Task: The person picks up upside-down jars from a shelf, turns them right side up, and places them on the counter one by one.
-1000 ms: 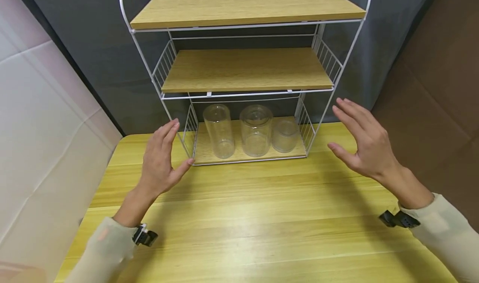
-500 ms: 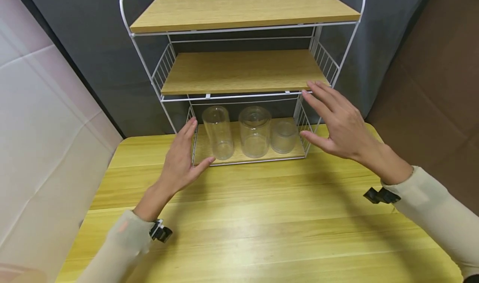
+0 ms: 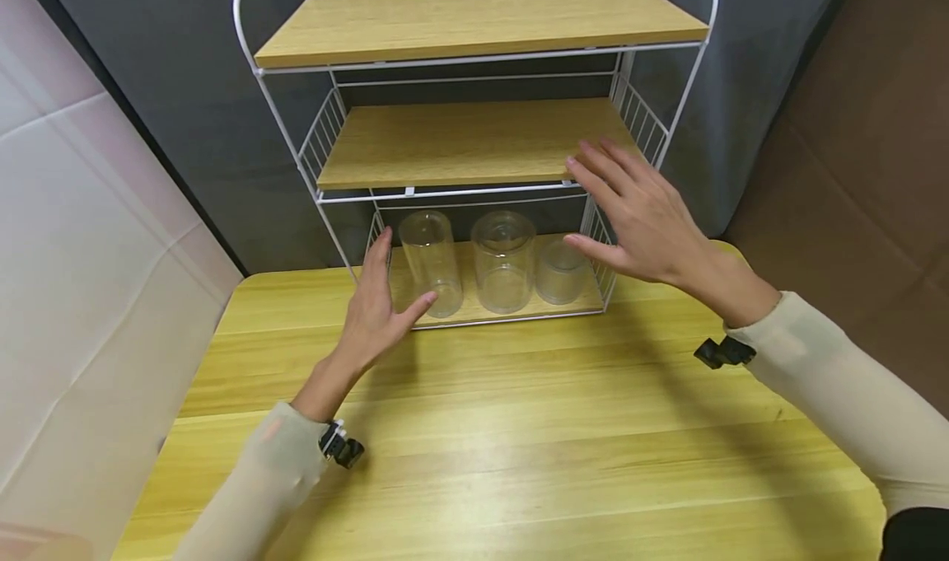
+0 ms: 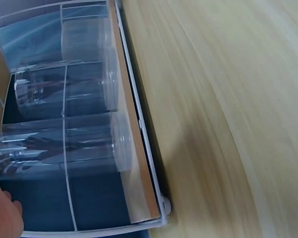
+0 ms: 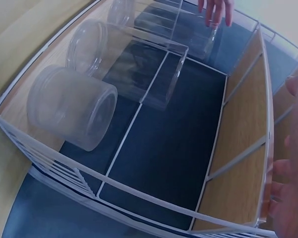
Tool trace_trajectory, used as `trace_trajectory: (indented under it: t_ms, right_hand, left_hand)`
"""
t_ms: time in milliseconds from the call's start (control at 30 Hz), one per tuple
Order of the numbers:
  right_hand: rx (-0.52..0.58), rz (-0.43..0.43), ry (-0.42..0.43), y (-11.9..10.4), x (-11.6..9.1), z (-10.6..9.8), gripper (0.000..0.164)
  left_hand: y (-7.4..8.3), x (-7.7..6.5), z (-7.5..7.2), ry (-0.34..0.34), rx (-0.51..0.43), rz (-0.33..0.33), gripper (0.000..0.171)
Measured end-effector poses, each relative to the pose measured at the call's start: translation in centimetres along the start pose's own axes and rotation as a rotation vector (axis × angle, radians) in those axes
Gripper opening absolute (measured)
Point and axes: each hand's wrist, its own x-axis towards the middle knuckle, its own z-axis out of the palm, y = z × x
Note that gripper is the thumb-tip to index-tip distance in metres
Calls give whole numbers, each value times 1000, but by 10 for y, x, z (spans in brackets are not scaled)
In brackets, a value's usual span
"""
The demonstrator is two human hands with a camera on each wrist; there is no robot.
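Three clear jars stand in a row on the bottom shelf of a white wire rack: a tall narrow jar on the left, a wider jar in the middle, and a short jar on the right. My left hand is at the rack's left front, fingers extended, its thumb overlapping the tall jar's lower part; contact cannot be told. In front of the middle shelf's right front edge, my right hand is spread, its thumb over the short jar. Neither hand holds anything.
The rack's middle shelf and top shelf are wooden boards. The rack stands at the back of a yellow wooden table. Dark cloth hangs behind it, with white sheeting on the left and a brown panel on the right.
My left hand has moved right, towards the tall jar. My right hand has moved left and upward in view, to the right front of the middle shelf. The jars have stayed put.
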Motion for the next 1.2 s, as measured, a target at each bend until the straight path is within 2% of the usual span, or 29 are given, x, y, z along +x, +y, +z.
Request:
trace_trajectory:
  t_ms: [167,433,733,1200]
  right_hand:
    - [-14,8,-17,1,6,4,91]
    - [-67,40,-45,4,7,11,94]
    - [-95,32,-22,2,7,17,91]
    - [-95,35,3,4,5,23,90]
  left_hand:
    - [-3,2,5,-12,-67,-94,107]
    - [-4,12,17,3,-191,-180,109]
    - [-6,21,27,40,-380,-258,105]
    - [-8,32,37,96,-446,-321,95]
